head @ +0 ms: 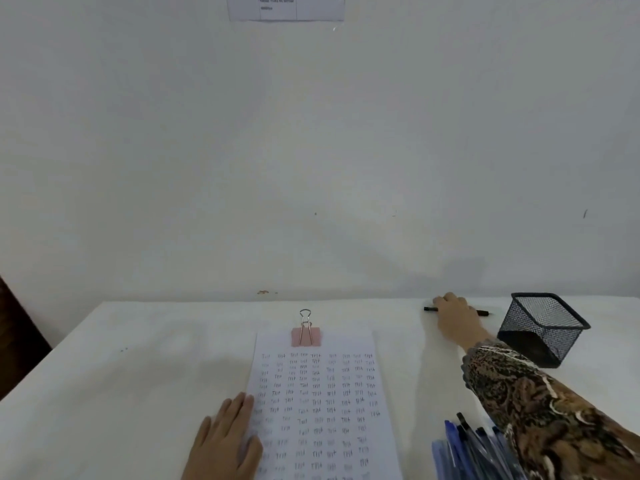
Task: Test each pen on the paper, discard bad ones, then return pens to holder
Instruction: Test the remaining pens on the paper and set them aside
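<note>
Pens appeared in two places in the head view: one black pen [481, 312] lay on the white table [138, 368] near the far edge, just left of one empty black mesh holder [543, 327], while a bundle of blue pens [464, 448], too overlapped to count, lay at the near right beside the patterned sleeve [540, 403]. One right hand [453, 317] rested over the black pen's middle, fingers curled down on it, though whether they gripped it could not be told. One left hand [228, 441] lay flat and open, holding nothing, pressing the left edge of one sheet of paper [318, 407] covered with test marks and fastened by one pink binder clip [306, 332].
</note>
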### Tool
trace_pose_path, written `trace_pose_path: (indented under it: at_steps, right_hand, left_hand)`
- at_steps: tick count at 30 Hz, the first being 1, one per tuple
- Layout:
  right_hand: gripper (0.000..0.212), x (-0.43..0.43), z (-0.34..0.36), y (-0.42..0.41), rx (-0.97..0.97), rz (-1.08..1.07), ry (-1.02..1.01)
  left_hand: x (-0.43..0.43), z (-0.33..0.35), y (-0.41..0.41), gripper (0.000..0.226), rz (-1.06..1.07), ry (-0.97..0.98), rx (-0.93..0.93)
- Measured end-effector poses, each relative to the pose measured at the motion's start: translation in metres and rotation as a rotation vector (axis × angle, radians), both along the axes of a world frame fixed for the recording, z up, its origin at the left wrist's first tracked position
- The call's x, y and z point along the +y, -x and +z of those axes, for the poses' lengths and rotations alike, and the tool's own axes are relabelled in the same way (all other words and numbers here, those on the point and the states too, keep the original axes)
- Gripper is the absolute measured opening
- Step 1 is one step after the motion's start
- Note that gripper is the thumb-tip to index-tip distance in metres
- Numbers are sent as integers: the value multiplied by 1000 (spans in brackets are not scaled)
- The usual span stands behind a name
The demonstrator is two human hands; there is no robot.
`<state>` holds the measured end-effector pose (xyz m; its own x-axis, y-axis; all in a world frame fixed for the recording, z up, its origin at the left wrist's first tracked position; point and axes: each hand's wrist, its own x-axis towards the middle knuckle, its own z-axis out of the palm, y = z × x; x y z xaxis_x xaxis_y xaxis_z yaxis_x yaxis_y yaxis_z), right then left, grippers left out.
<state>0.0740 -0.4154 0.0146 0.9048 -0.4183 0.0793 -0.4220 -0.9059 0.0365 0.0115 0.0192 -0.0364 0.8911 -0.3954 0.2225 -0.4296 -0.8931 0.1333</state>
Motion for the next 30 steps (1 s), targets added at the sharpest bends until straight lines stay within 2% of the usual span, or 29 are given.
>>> trace_pose_path:
  at_steps: [5, 8, 10, 12, 15, 17, 22, 25, 30]
  right_hand:
    - [31, 8, -1, -2, -16, 52, 65]
    - [31, 18, 2, 3, -3, 66, 103]
    - [32, 25, 3, 6, -46, 85, 76]
    - [29, 37, 6, 8, -170, 123, -69]
    - [28, 62, 18, 10, -382, 254, -449]
    - [28, 84, 29, 15, -439, 351, -613]
    - [27, 138, 48, 36, -619, 352, -843]
    - [22, 161, 51, 52, -724, 320, -984]
    - [23, 193, 54, 87, -806, 320, -1272]
  left_hand:
    - [-4, 5, 5, 59, 55, 35, 161]
    - [-7, 3, 3, 90, 99, 195, 134]
    - [-8, 8, 6, 99, 129, 211, 183]
    - [-9, 13, 8, 99, 129, 166, 197]
    - [-9, 15, 11, 97, 131, 177, 188]
    - [-9, 13, 13, 97, 126, 191, 196]
    - [-9, 16, 17, 94, 125, 186, 211]
    - [-9, 18, 19, 82, 122, 164, 230]
    - [-6, 16, 22, 95, 101, 208, 215]
